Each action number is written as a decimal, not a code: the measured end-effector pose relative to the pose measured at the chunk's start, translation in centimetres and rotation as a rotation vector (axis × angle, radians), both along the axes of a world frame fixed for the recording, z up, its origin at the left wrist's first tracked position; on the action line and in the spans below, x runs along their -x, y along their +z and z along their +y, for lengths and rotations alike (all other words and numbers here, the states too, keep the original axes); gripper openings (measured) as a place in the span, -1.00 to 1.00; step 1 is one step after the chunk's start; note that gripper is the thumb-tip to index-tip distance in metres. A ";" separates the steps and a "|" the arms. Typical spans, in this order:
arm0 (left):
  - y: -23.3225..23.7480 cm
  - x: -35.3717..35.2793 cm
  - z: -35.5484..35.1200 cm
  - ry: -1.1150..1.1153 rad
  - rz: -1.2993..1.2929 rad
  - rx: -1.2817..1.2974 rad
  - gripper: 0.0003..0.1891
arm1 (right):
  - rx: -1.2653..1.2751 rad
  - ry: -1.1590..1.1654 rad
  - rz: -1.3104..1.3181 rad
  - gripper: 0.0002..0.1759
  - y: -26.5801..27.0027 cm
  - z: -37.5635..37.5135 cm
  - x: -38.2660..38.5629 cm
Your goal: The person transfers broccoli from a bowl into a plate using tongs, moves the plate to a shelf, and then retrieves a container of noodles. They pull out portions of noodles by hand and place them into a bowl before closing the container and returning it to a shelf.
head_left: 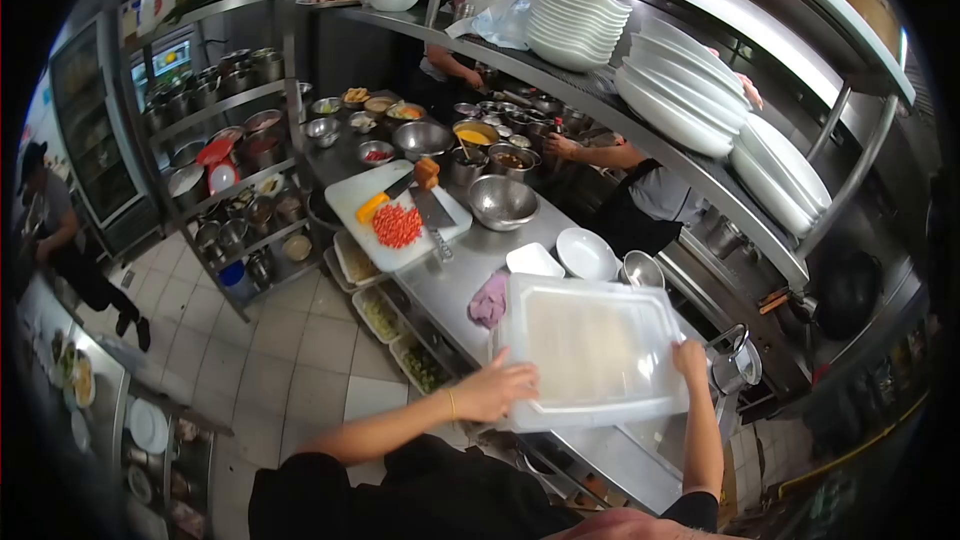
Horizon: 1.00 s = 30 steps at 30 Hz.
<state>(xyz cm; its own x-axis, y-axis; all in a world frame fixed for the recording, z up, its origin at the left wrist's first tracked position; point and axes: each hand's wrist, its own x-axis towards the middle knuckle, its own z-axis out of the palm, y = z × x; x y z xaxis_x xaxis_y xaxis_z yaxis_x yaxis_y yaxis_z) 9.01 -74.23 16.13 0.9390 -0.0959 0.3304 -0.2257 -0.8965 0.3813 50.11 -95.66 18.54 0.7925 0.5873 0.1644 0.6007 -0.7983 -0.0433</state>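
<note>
A large translucent plastic container with a lid (595,340) is in front of me, over the near end of the steel counter. My left hand (497,388) grips its near left edge, fingers over the rim. On the opposite side, my right hand (690,360) is closed around the right edge. Pale contents show dimly through the lid. A purple cloth (489,301) lies by its far left corner. Just beyond it are a white square dish (535,260), a round white bowl (587,254) and a small metal bowl (642,270).
A white cutting board (350,202) holds chopped red pieces (398,226) and a cleaver (433,210). Metal bowls (503,202) stand behind. An overhead shelf (700,180) carries stacked white plates (575,25). Co-workers stand across the counter (650,195) and at far left (60,220).
</note>
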 end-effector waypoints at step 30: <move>-5.6 35.1 -4.1 1.565 -0.039 -0.042 -0.68 | 0.331 0.722 -0.079 0.16 -0.5 9.0 11.1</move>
<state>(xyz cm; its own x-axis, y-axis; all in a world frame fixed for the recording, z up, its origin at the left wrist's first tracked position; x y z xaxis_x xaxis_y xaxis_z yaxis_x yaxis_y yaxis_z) -26.07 -78.37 10.53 0.1016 0.9202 0.3781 0.8961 -0.2497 0.3670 39.01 -86.69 18.08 0.1913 0.9791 -0.0684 0.9656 -0.1752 0.1922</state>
